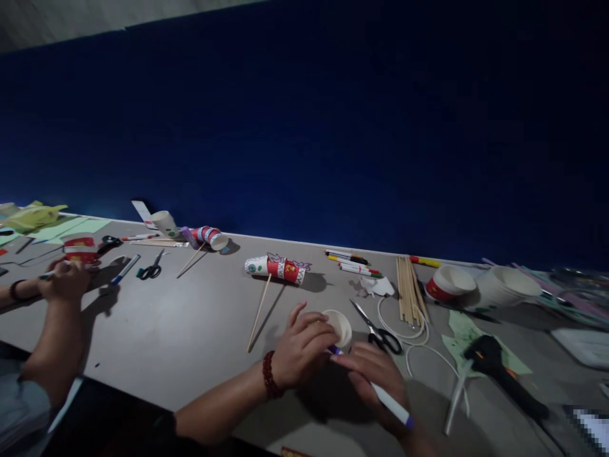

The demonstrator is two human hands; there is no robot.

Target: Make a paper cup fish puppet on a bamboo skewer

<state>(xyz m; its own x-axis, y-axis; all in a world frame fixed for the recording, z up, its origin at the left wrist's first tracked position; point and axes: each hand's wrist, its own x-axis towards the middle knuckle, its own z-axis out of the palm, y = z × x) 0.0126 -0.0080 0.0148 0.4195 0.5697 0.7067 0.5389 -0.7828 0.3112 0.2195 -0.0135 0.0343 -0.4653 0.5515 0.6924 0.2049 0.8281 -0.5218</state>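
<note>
My left hand, with a dark red bead bracelet at the wrist, curls round a white paper cup. The cup's mouth faces up and away; much of its side is hidden by my fingers. A white marker with purple ends is gripped in my right hand, its tip against or close to the cup's side. Just right of the cup lie black-handled scissors. Beyond my hands, a figure made of red and white paper cups rests on a wooden stick.
At right are wooden sticks, a white cord, paper cups and a black glue gun on green paper. Several markers lie by the blue partition. A co-worker's hands hold a red cup at left.
</note>
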